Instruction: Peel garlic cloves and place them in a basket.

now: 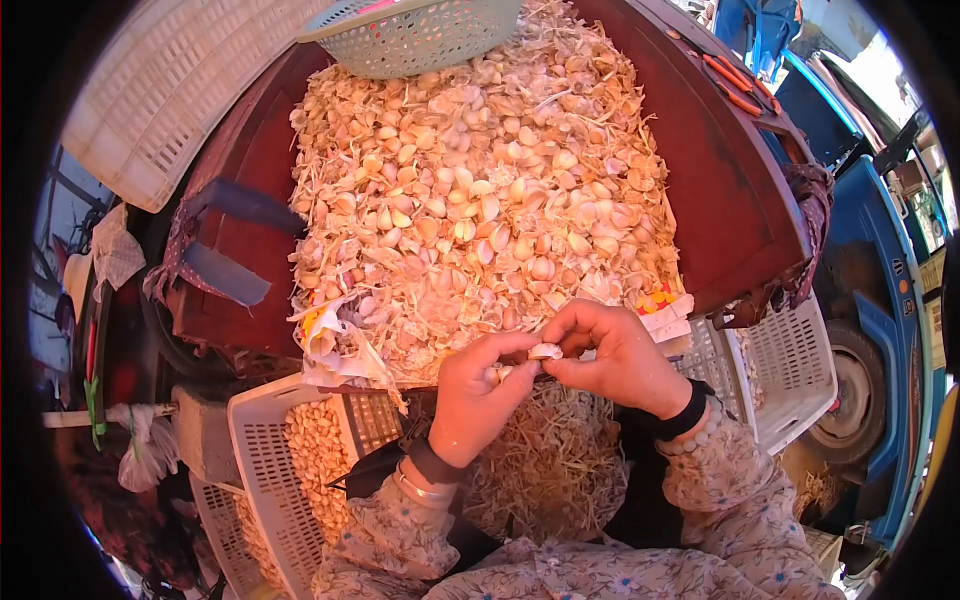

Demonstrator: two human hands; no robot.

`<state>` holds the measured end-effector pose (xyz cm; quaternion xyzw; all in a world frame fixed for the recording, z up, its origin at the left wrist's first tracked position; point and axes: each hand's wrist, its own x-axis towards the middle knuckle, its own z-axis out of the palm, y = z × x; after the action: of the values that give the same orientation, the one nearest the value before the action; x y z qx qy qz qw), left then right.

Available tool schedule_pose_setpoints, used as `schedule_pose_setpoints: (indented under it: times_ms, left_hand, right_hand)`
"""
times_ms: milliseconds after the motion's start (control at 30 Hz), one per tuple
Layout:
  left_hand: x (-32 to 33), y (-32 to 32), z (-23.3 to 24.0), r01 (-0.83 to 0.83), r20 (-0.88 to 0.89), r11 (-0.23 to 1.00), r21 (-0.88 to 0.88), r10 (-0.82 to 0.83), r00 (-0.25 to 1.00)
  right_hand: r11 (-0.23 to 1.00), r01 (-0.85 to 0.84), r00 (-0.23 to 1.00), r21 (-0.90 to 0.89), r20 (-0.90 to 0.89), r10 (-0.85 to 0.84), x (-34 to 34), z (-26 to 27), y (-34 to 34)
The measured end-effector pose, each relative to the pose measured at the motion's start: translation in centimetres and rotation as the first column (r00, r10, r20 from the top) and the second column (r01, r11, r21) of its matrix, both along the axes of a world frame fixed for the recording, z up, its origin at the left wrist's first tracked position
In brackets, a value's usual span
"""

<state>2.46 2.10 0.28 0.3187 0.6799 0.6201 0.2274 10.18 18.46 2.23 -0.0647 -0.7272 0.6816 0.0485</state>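
Both hands meet over the near edge of a large heap of garlic cloves and papery husks (465, 202). A garlic clove (545, 351) with whitish skin is pinched between the fingertips of my left hand (480, 386) and my right hand (619, 360). More garlic shows in the curled fingers of my left hand. The heap lies on a dark red wooden surface (720, 165), with printed sheeting (326, 334) under its near left corner. Below my hands, a pile of dry husks and stalks (551, 465) lies between the sleeves.
A pale green perforated basket (420, 37) sits at the heap's far edge. At lower left, a white plastic crate (262, 442) holds cloves (315, 442). Another crate (795, 367) stands at right. Orange-handled tools (731, 75) lie at upper right, near a blue vehicle (870, 300).
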Motion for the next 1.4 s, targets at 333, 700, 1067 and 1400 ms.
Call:
schedule_pose_setpoints:
  times_ms: [333,700,1067,1400]
  left_hand:
    - [0.7,-0.2,1.2,0.007,0.129,1.000,0.010,-0.009,0.992]
    - [0.6,-0.9,-0.4,-0.120,0.200,0.992,-0.040,0.125,0.972]
    - [1.2,-0.9,1.0,-0.009,0.570,0.938,0.346,-0.202,0.796]
    - [-0.8,-16.0,7.0,-0.492,-0.001,0.853,-0.174,0.499,0.866]
  right_hand:
    - [0.981,-0.045,0.998,0.190,-0.022,0.050,0.7,1.3,-0.4]
    - [0.994,0.084,0.991,0.069,-0.108,-0.076,1.4,3.1,-0.7]
    - [0.648,-0.761,0.402,0.028,-0.764,0.505,3.5,7.8,-3.6]
    - [0.247,-0.914,0.393,-0.323,-0.857,0.333,6.8,8.1,-7.1]
